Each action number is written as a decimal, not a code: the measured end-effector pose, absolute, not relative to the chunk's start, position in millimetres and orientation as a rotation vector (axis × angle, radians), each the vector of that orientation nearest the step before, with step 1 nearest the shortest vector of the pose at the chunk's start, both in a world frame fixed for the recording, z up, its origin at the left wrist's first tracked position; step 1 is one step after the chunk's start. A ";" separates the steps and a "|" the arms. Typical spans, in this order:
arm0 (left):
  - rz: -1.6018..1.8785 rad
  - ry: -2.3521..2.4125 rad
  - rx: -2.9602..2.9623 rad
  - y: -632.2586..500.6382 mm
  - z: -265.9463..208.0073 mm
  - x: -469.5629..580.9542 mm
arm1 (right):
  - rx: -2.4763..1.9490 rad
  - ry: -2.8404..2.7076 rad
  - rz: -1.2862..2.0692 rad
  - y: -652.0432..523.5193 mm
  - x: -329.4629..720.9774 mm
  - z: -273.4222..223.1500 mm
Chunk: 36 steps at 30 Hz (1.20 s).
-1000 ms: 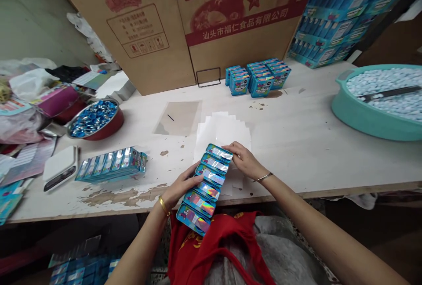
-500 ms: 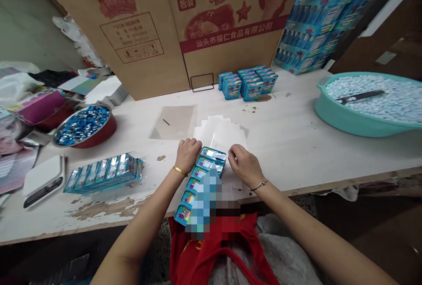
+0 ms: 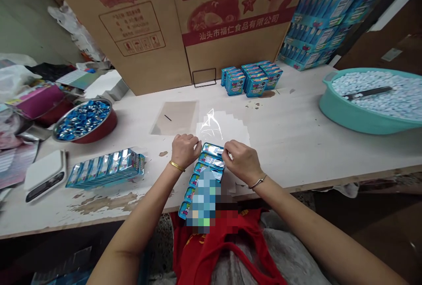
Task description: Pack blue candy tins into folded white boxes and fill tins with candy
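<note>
A row of small blue candy boxes (image 3: 207,159) runs from between my hands down to the table's front edge; its lower part is blurred out. My left hand (image 3: 186,149) is pinched closed at the left of the row's far end. My right hand (image 3: 241,162) is closed too, fingertips at the right side of that end. A clear plastic film (image 3: 211,123), showing mostly as bright glare lines, stretches beyond the boxes with its near corners in my fingers. Beneath it lies a fanned stack of pale sheets (image 3: 238,127).
A wrapped row of blue boxes (image 3: 102,170) lies left, beside a white scale (image 3: 46,175) and a red bowl (image 3: 110,126) of blue pieces. More blue boxes (image 3: 255,86) stand before a carton (image 3: 151,74). A turquoise basin (image 3: 346,116) of pale candies sits right.
The film's glare lines now show larger above the sheets. My right hand has moved left, onto the edge of the box row; my left hand has shifted slightly left and away from me.
</note>
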<state>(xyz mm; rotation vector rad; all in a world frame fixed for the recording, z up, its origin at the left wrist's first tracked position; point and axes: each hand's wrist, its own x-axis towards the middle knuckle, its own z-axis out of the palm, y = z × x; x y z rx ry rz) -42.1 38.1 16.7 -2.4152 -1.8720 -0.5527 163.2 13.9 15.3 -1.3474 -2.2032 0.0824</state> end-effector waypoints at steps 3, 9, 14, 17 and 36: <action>-0.487 -1.723 -2.437 33.3 19.7 -49.2 | -1.288 -2.271 -0.015 9.9 160.7 13.9; -0.418 -1.449 -2.657 13.2 12.3 -65.7 | -1.191 -2.289 -0.096 -9.6 166.4 4.8; -0.460 -1.638 -2.548 6.1 -2.2 -65.6 | -1.445 -2.117 0.038 -19.1 162.9 -15.2; -0.417 -1.707 -2.567 6.9 -7.5 -64.1 | -1.658 -2.053 0.194 -22.6 159.4 -24.0; -0.545 -1.589 -2.726 13.5 -16.9 -78.1 | -2.010 -1.954 0.251 -21.4 144.4 -41.6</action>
